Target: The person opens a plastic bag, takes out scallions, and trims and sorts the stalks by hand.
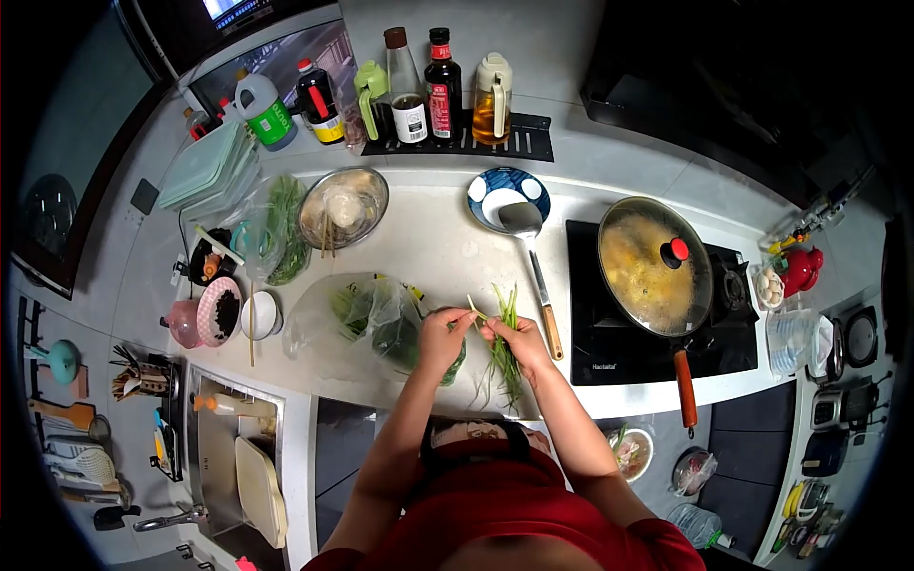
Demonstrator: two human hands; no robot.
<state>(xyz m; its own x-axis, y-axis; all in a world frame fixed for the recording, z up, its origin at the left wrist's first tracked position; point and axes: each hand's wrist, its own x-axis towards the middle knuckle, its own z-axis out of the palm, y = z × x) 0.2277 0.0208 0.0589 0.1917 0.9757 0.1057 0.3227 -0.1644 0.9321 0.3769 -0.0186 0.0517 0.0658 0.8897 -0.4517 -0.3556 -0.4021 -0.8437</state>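
My left hand [446, 340] is closed in a pinch on the pale end of a thin scallion [479, 314]. The fingers of my right hand [515, 340] are closed on the same stalk, close beside the left fingertips. Beneath and beside my right hand lies a loose bunch of long green scallions [507, 381] on the white counter [428, 228]. To the left, next to my left forearm, a clear plastic bag [319, 319] holds leafy greens; my forearm covers part of it.
At right, a glass-lidded pan [655, 266] sits on the black cooktop [595, 352], its handle [685, 390] sticking out toward me. A spatula [541, 295] rests on a blue-rimmed plate [522, 181]. A metal bowl [367, 186] stands behind; the sink [228, 409] is at left.
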